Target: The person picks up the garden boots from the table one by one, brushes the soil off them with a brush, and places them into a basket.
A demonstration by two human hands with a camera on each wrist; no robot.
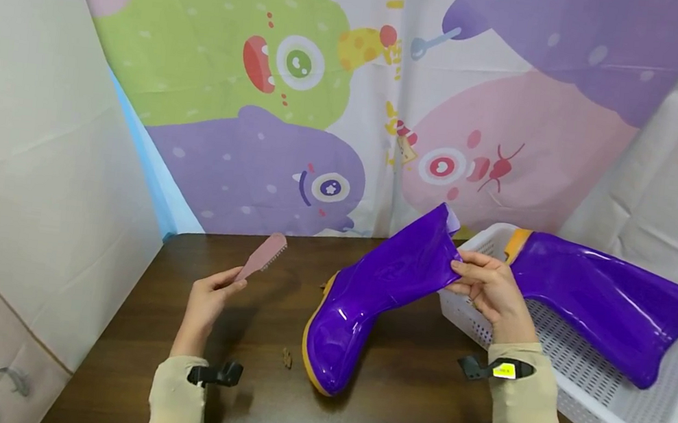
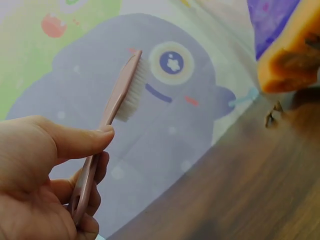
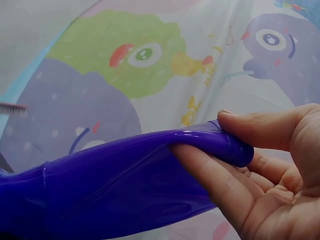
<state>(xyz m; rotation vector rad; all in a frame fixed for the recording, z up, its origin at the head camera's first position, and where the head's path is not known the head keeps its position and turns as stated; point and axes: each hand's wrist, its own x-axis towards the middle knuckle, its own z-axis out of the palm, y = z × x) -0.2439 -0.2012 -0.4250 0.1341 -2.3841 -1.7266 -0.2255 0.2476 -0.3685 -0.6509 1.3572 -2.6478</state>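
My left hand (image 1: 206,306) grips the handle of a pink brush (image 2: 120,92) with pale bristles, its head pointing up and away. To the right, a glossy purple rain boot (image 1: 361,300) with a yellow sole hangs tilted, toe down close to the table. My right hand (image 1: 490,291) pinches the rim of this boot's shaft (image 3: 125,185) between thumb and fingers. A gap separates the brush from the boot. The boot's inside is mostly hidden.
A white perforated basket (image 1: 596,418) stands on the right with a second purple boot (image 1: 597,294) lying across it. Small brown bits (image 1: 287,358) lie on the dark wooden table (image 1: 132,348). A cartoon-printed cloth (image 1: 206,60) hangs behind.
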